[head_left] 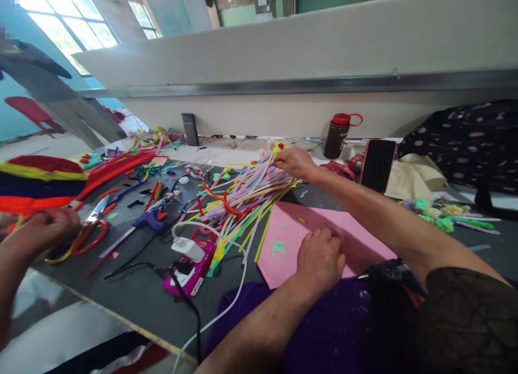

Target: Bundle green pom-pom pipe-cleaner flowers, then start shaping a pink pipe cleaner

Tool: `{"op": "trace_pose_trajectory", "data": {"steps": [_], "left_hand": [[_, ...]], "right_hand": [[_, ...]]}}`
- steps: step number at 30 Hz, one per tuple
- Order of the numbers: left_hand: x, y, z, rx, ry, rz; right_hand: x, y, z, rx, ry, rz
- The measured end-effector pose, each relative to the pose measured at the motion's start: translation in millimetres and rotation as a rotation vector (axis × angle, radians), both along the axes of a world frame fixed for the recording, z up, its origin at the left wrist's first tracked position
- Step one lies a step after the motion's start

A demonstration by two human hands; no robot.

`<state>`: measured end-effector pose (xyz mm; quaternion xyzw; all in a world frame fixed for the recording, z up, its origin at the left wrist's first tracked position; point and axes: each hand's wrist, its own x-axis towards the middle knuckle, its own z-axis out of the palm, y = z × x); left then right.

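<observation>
My left hand (321,260) rests on a pink sheet (343,223) with its fingers curled under. Whatever those fingers may hold is hidden. A few short pale green pieces (278,247) lie on the sheet to the left of this hand. Farther off, my right hand (297,163) reaches to the far end of a big loose pile of coloured pipe cleaners (251,193), its fingertips pinched on a pale purple one. Small red and yellow fuzzy bits (279,146) show just beyond the fingertips.
A co-worker's hand (48,225) is at the left, by red-handled scissors (91,228). A blue glue gun (151,220) and a magenta power strip (190,269) with cables lie nearby. Behind stand a red-capped bottle (338,136) and a phone (377,166).
</observation>
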<state>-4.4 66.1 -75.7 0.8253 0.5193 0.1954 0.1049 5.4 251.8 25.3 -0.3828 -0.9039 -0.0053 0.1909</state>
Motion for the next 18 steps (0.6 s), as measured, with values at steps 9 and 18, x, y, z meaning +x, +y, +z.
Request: {"op": "trace_pose_trajectory", "data": {"steps": [9, 18], "left_hand": [[-1, 0, 0.2, -0.002, -0.01, 0.008], [-3, 0, -3.2, 0.037, -0.041, -0.016]], "right_hand": [[-9, -5, 37.6, 0.206, 0.233, 0.045], [-27, -10, 65.4, 0.214, 0.346, 0.102]]}}
